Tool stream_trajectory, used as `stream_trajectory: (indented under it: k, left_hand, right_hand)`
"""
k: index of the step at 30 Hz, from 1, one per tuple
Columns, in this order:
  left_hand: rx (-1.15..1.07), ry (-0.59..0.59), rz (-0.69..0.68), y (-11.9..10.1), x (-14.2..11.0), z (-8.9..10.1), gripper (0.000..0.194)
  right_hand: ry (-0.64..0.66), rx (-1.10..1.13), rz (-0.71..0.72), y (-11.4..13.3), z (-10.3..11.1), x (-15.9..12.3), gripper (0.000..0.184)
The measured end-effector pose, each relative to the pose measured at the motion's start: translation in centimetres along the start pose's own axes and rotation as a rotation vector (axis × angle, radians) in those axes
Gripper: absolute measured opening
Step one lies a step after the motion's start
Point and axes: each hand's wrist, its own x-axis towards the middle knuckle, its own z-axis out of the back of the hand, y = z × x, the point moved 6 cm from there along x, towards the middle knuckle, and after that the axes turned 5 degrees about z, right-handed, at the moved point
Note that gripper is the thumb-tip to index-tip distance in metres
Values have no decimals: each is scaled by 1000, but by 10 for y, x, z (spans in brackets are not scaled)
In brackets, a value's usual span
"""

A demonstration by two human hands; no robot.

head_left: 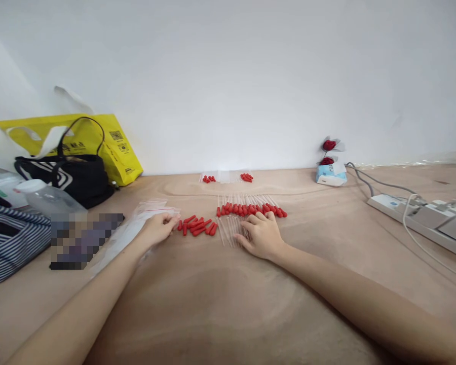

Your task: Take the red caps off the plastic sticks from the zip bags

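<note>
My left hand [160, 229] rests over the right end of the clear zip bags [131, 228]. Its thumb and fingers are pressed together; whatever they may hold is hidden. Just right of those fingertips lies a loose pile of red rubber bulbs [197, 226]. My right hand [263, 236] is spread palm down, thumb apart, over a row of thin clear tubes [228, 232]. Its fingertips reach a line of red bulbs [239, 209] fitted on clear droppers [251, 198], whose tubes point toward the wall. The hand covers part of both rows.
Small bags of red bulbs [247, 177] lie near the wall. Leftward are a yellow bag [125, 157], a black bag [87, 177], a plastic bottle [53, 197] and a striped bag [15, 243]. Rightward stand a tissue pack [330, 175] with red flowers and a power strip [421, 218] with cables.
</note>
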Motion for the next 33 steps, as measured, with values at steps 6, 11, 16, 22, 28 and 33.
stream_trajectory:
  k: [6,11,16,22,28,33]
  left_hand:
    - [327,-36,-145,-16,-3,2,40]
    - [362,-109,-269,-52,-11,-15,35]
    - [484,-15,-197,-83,4,-52,35]
    - [501,62,-128,-100,27,-77,40]
    - [509,95,-80,-107,35,-89,34]
    - [505,82,-77,-111,42,-87,29]
  right_hand:
    - [52,52,37,3,0,-1,47]
    - [11,72,51,-1,2,-4,47]
    - [-112,81,23,-15,14,-17,33]
    - [-158,57,-40,-41,25,-37,27]
    - [-155,88,-73,-46,21,-36,24]
    - [-152,130,-64,-43,20,-34,22]
